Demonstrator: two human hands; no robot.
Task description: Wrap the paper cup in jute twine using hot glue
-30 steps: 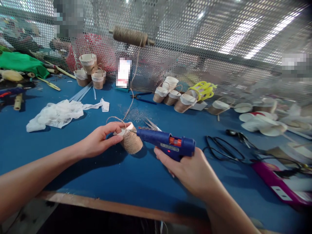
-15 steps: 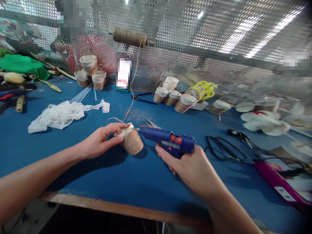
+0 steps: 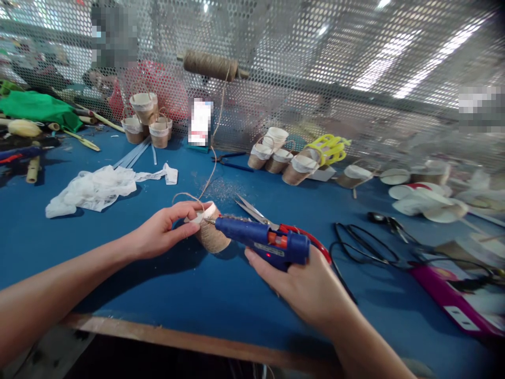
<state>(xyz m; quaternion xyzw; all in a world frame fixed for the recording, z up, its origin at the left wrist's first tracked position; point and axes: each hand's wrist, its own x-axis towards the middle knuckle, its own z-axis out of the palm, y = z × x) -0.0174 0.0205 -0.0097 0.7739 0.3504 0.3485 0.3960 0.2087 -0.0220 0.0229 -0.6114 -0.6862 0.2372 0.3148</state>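
Note:
Between its thumb and fingers, my left hand (image 3: 169,227) grips the rim of a small twine-wrapped cup (image 3: 215,236) with a white edge. The cup lies tilted, its base toward the right. My right hand (image 3: 303,279) is wrapped around a blue hot glue gun (image 3: 262,241) with a red light lit on its side. The nozzle points left, at the cup's side just below the white rim; whether it touches I cannot tell. Twine (image 3: 209,181) runs down to the cup from a spool (image 3: 211,65). Red-handled scissors (image 3: 256,210) lie behind the glue gun, partly hidden by it.
Crumpled white gauze (image 3: 92,189) lies at left. Finished-looking small baskets (image 3: 159,134) stand at the back left, more cups (image 3: 302,169) at the back right. Blue-handled pliers (image 3: 234,162), a phone (image 3: 200,123), a black cable (image 3: 365,245) and a purple power strip (image 3: 445,302) are also on the table.
My right hand has moved the glue gun left and slightly down, its nozzle now farther along the cup's side. More of the scissors shows. My left hand has stayed on the cup.

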